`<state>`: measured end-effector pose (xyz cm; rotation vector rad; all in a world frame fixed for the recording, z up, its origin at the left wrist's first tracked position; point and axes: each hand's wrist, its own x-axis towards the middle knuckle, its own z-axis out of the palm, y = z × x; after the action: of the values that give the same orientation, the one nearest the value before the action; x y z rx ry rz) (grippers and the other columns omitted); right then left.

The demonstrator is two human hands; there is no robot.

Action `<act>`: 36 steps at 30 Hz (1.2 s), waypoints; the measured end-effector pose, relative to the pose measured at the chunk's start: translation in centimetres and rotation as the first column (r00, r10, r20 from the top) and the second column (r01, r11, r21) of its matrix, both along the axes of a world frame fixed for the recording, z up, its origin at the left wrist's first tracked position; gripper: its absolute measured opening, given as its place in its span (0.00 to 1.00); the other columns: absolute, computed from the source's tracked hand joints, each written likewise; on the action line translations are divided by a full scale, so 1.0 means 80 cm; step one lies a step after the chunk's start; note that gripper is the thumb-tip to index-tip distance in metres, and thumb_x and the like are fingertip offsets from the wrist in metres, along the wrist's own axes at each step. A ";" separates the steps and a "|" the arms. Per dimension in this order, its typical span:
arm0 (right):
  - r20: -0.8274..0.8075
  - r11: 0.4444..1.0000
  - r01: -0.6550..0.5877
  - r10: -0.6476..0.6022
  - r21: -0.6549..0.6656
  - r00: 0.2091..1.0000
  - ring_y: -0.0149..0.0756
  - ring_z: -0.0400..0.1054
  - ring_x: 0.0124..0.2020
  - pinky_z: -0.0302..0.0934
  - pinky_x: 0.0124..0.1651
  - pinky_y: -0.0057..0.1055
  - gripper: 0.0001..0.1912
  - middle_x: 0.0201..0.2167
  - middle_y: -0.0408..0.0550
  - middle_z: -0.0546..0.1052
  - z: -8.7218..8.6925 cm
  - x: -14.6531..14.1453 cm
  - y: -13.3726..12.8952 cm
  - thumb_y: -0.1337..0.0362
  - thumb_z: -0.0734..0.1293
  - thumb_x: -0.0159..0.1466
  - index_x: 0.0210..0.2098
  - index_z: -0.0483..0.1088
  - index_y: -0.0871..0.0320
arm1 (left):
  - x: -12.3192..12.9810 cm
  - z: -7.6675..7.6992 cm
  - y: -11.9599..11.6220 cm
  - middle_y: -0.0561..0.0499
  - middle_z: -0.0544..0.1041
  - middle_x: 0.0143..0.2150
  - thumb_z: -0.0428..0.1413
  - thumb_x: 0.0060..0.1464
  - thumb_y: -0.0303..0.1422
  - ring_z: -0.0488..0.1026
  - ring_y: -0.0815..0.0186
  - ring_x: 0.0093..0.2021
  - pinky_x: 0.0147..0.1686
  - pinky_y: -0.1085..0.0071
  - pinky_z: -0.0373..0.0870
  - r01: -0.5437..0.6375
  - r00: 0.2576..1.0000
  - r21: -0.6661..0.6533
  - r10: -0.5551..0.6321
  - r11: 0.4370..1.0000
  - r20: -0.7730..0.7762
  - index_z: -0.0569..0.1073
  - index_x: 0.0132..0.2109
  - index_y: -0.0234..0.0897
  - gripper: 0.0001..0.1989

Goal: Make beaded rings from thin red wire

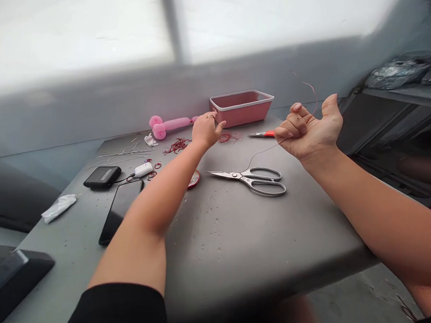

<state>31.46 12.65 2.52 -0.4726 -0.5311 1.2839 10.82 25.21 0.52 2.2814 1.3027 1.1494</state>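
Note:
My left hand (206,130) stretches forward to the near left corner of a pink basket (244,113) with a white rim. Its thumb stands apart from the fingers, and I see nothing held in it. Raised at the right, my right hand (307,129) has its fingers curled round a thin reddish wire (314,97), with the thumb sticking up. One end of the wire curves above the palm; the other trails down toward the silver scissors (252,178) on the table. Beyond the left hand lie dark red wire pieces (178,145) and a looser red tangle (230,137).
An orange-handled tool (267,134) lies behind the right hand. A pink twisted balloon (173,125) rests by the wall. Leftward are thin metal rods (125,153), a black box (102,177), a white plug-like piece (143,170), a phone (119,211) and a white wrapper (59,208).

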 end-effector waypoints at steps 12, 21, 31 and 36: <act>0.128 0.998 0.054 -0.058 0.034 0.990 0.31 0.32 0.17 0.41 0.23 0.36 0.28 0.09 0.39 0.43 0.037 -0.093 -0.060 0.51 0.47 0.70 0.17 0.57 0.52 | -0.088 0.019 -0.242 0.47 0.78 0.39 0.58 0.56 0.28 0.75 0.66 0.37 0.39 0.70 0.70 0.193 0.782 -0.139 -0.067 0.971 0.620 0.77 0.37 0.38 0.03; 0.249 0.922 -0.312 0.255 0.230 0.935 0.26 0.39 0.13 0.48 0.22 0.28 0.16 0.09 0.37 0.45 0.000 -0.187 -0.085 0.66 0.56 0.59 0.16 0.63 0.56 | -0.086 0.005 -0.295 0.39 0.80 0.44 0.50 0.64 0.42 0.78 0.59 0.46 0.50 0.63 0.71 0.525 0.529 -0.756 0.546 0.390 0.649 0.75 0.34 0.34 0.17; 0.180 0.885 -0.461 0.444 0.066 0.878 0.27 0.47 0.14 0.59 0.28 0.30 0.19 0.10 0.37 0.49 -0.028 -0.173 -0.073 0.62 0.57 0.65 0.19 0.65 0.56 | -0.120 0.004 -0.256 0.59 0.60 0.17 0.46 0.64 0.25 0.67 0.74 0.20 0.41 0.70 0.75 0.441 0.105 -0.465 0.471 0.768 0.876 0.63 0.25 0.37 0.16; 0.157 0.918 -0.389 0.397 -0.082 0.904 0.27 0.51 0.15 0.67 0.36 0.35 0.19 0.12 0.36 0.52 -0.023 -0.150 -0.052 0.59 0.55 0.69 0.23 0.64 0.55 | -0.140 0.009 -0.242 0.62 0.52 0.16 0.46 0.57 0.22 0.53 0.76 0.14 0.30 0.73 0.72 0.354 0.058 -0.438 0.448 0.826 0.892 0.58 0.23 0.38 0.15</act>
<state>19.47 8.50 0.71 -0.5376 -0.7693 1.6559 -0.34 5.85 1.23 0.4535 0.8064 1.5605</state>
